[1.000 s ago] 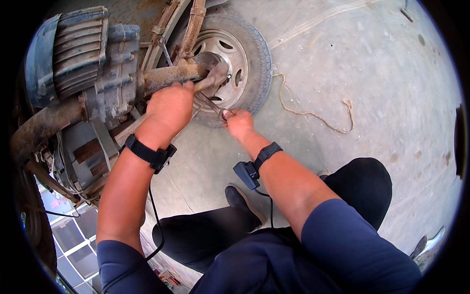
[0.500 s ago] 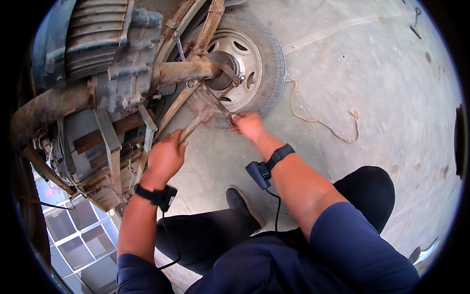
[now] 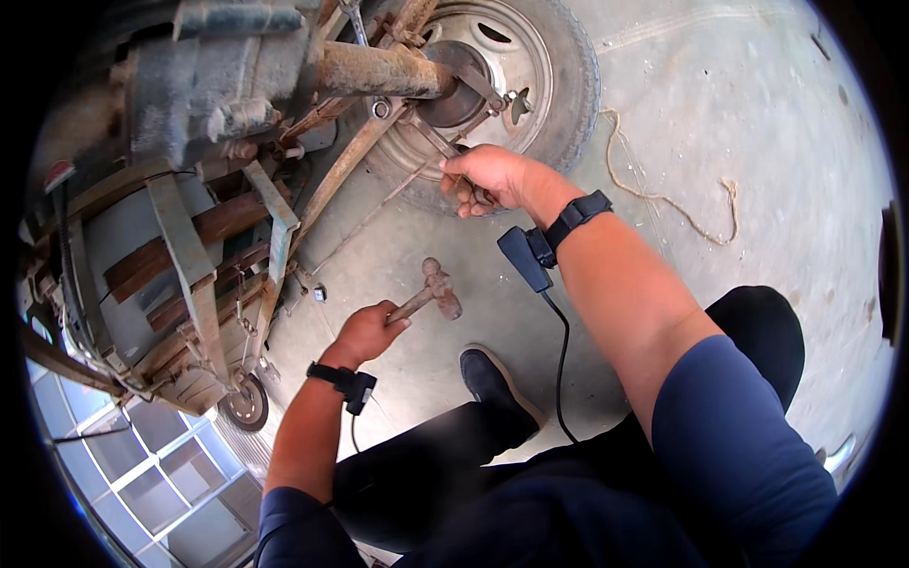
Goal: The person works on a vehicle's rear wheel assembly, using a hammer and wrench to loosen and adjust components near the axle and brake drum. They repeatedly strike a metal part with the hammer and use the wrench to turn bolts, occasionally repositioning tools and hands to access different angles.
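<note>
My left hand (image 3: 371,333) is closed around the wooden handle of a ball-peen hammer (image 3: 439,289). The hammer is held low over the floor, its rusty head apart from the axle parts. My right hand (image 3: 488,178) grips the near end of a metal wrench (image 3: 437,140), partly hidden by the fingers. The wrench reaches up toward the rusty axle tube (image 3: 383,71) and the leaf spring (image 3: 350,175); how its far end sits cannot be made out. Behind the right hand is a wheel (image 3: 540,57) with a pale rim and dark tyre.
Another wrench (image 3: 354,21) stands among the parts above the axle. A vehicle frame with brackets (image 3: 194,256) fills the left side. Frayed rope (image 3: 653,194) lies on the concrete floor right of the wheel. My shoe (image 3: 492,383) is below the hammer. A small wheel (image 3: 244,402) is at lower left.
The hammer in my left hand has dropped away from the wrench, down toward my shoe. My right hand keeps hold of the wrench. The whole view has shifted, with the axle appearing higher.
</note>
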Demonstrator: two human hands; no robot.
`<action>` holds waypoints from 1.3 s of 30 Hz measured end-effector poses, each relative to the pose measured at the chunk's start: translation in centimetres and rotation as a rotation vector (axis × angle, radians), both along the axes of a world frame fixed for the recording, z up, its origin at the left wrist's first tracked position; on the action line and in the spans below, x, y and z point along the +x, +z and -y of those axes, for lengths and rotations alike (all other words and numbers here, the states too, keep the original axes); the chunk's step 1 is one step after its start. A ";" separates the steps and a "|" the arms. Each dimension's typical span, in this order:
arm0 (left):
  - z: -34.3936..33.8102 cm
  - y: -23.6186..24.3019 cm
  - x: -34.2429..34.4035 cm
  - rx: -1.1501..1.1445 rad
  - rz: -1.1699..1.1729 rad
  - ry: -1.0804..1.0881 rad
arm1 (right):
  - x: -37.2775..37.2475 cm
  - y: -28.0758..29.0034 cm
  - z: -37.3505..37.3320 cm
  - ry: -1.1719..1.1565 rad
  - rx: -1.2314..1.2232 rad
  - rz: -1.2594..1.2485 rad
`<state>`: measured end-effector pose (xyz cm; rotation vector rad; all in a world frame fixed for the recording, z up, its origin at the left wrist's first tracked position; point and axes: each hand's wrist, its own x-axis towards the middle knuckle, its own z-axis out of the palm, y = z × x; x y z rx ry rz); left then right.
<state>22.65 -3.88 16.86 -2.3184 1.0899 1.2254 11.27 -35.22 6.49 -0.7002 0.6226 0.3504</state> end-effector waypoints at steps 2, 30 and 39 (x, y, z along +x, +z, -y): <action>-0.2 -1.7 -0.3 0.010 -0.016 0.042 | 0.0 0.4 -0.5 -0.016 -0.062 0.012; 15.7 -4.0 11.7 -0.711 0.504 -0.045 | 5.0 -0.4 -10.1 -0.552 -0.120 -0.064; 15.1 -3.7 11.4 -0.730 0.489 -0.012 | 9.5 -0.3 -13.9 -0.729 0.050 -0.014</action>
